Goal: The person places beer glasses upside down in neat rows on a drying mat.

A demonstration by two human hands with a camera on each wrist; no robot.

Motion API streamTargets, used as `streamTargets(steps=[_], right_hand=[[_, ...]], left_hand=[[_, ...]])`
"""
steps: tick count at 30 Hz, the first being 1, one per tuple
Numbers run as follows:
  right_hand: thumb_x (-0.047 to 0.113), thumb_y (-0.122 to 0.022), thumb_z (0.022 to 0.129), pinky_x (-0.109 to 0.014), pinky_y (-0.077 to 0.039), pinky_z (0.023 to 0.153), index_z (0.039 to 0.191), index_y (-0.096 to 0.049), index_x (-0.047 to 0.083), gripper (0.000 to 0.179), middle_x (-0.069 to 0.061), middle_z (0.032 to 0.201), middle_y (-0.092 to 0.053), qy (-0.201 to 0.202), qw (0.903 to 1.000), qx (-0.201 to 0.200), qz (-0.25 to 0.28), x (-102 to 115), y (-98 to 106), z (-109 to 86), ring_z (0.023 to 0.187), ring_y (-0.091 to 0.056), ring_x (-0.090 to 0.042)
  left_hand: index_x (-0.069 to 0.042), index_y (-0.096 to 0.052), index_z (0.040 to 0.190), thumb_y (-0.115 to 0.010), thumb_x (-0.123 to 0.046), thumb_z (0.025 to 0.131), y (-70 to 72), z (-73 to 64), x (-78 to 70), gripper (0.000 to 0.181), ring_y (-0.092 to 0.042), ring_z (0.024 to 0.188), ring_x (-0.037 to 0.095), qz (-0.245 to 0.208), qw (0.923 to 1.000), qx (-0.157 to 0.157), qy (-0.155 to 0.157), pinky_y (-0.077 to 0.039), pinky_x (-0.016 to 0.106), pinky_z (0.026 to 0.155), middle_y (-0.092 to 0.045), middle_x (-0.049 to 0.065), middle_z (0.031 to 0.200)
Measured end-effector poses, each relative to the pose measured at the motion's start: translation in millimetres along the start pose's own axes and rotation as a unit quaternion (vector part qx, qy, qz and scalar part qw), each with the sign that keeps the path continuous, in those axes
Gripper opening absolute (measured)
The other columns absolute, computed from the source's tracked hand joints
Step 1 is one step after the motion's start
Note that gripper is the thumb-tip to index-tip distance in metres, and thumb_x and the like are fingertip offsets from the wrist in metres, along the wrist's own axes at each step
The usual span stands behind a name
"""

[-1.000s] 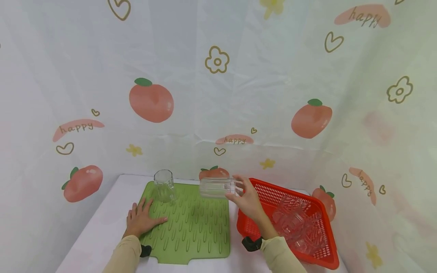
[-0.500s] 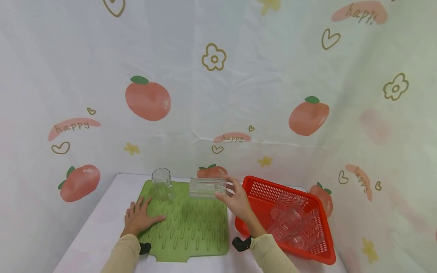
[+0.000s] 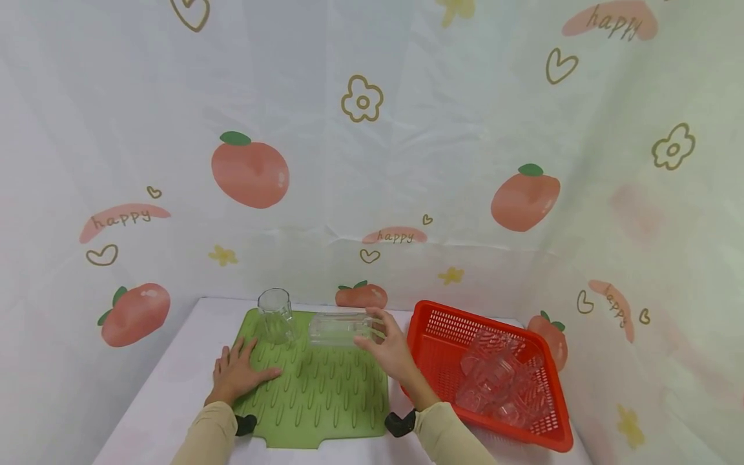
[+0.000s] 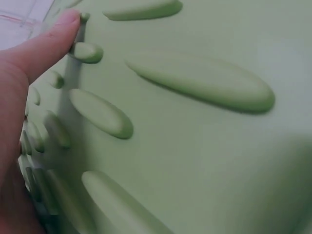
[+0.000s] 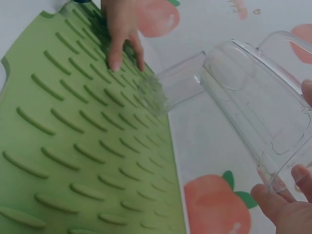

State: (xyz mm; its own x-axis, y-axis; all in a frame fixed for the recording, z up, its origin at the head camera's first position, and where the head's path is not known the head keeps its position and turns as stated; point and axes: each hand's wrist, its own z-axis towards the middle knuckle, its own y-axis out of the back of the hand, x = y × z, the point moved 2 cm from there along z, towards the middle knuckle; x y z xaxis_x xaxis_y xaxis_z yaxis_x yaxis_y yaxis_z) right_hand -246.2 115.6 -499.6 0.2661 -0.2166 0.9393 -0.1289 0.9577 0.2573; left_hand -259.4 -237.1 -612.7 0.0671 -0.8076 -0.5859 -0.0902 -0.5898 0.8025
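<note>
A clear mug (image 3: 337,329) lies sideways in the air over the back of the green ridged mat (image 3: 325,403). My right hand (image 3: 391,349) grips it by its right end, fingers and thumb around that end. In the right wrist view, a handle shows on the held mug (image 5: 256,100). My left hand (image 3: 235,376) rests flat with fingers spread on the mat's left edge; its thumb (image 4: 48,46) crosses the ridges in the left wrist view. Another clear glass (image 3: 276,316) stands on the mat's back left corner, just beyond the left fingertips.
A red plastic basket (image 3: 511,431) sits right of the mat, with several clear mugs (image 3: 494,381) piled in its right part. The white table (image 3: 157,400) borders a printed curtain (image 3: 314,194) at the back and sides.
My right hand has carried the mug leftward from beside the basket and slightly lower over the mat. The left hand has stayed in place on the mat. The head view has shifted slightly.
</note>
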Motion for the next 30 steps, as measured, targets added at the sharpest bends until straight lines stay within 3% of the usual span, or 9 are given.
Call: streamTargets(steps=[10, 16, 20, 26, 30], right_hand=[[0.013, -0.077, 0.092, -0.061, -0.045, 0.111, 0.147, -0.047, 0.010, 0.063, -0.016, 0.150, -0.048, -0.010, 0.9999, -0.004, 0.007, -7.1, -12.3, 0.2, 0.135, -0.052, -0.045], [0.005, -0.075, 0.091, -0.066, -0.043, 0.110, 0.146, -0.045, 0.002, 0.063, -0.023, 0.147, -0.047, -0.017, 0.9997, -0.012, 0.012, -9.7, -16.2, 1.8, 0.133, -0.052, -0.050], [0.007, -0.075, 0.091, -0.064, -0.044, 0.111, 0.146, -0.047, 0.005, 0.061, -0.021, 0.147, -0.048, -0.018, 0.9997, -0.013, 0.013, -9.9, -17.0, 0.6, 0.133, -0.053, -0.047], [0.016, -0.078, 0.091, -0.061, -0.044, 0.113, 0.145, -0.049, 0.013, 0.061, -0.015, 0.149, -0.048, -0.013, 0.9998, -0.005, 0.017, -12.9, -17.3, -1.3, 0.136, -0.053, -0.043], [0.018, -0.077, 0.092, -0.062, -0.044, 0.112, 0.145, -0.048, 0.013, 0.061, -0.014, 0.150, -0.047, -0.001, 0.9999, 0.001, 0.016, -14.5, -17.3, -1.4, 0.136, -0.052, -0.043]], left_hand=[[0.000, -0.021, 0.160, -0.073, -0.063, 0.083, 8.3, 5.0, -2.6, 0.113, 0.001, 0.148, 0.067, -0.007, 0.9998, 0.017, 0.006, -0.003, 0.081, 0.116, -0.007, 0.034, 0.165], [0.003, -0.018, 0.160, -0.067, -0.060, 0.090, 12.4, 8.6, -0.9, 0.107, -0.013, 0.146, 0.066, -0.030, 0.9996, 0.002, 0.001, -0.013, 0.079, 0.116, -0.018, 0.036, 0.162], [0.006, -0.015, 0.160, -0.058, -0.057, 0.098, 18.2, 8.0, -7.7, 0.098, -0.018, 0.145, 0.064, -0.055, 0.9984, -0.008, 0.006, -0.018, 0.078, 0.117, -0.022, 0.040, 0.160], [0.006, -0.009, 0.161, -0.043, -0.056, 0.105, 31.5, 5.3, -23.4, 0.090, -0.009, 0.147, 0.065, -0.095, 0.9953, -0.018, 0.001, -0.015, 0.077, 0.118, -0.014, 0.041, 0.161], [-0.003, -0.005, 0.164, -0.039, -0.060, 0.105, 42.5, 2.2, -36.9, 0.089, -0.001, 0.150, 0.062, -0.132, 0.9907, -0.033, -0.009, -0.012, 0.078, 0.117, -0.009, 0.036, 0.165]])
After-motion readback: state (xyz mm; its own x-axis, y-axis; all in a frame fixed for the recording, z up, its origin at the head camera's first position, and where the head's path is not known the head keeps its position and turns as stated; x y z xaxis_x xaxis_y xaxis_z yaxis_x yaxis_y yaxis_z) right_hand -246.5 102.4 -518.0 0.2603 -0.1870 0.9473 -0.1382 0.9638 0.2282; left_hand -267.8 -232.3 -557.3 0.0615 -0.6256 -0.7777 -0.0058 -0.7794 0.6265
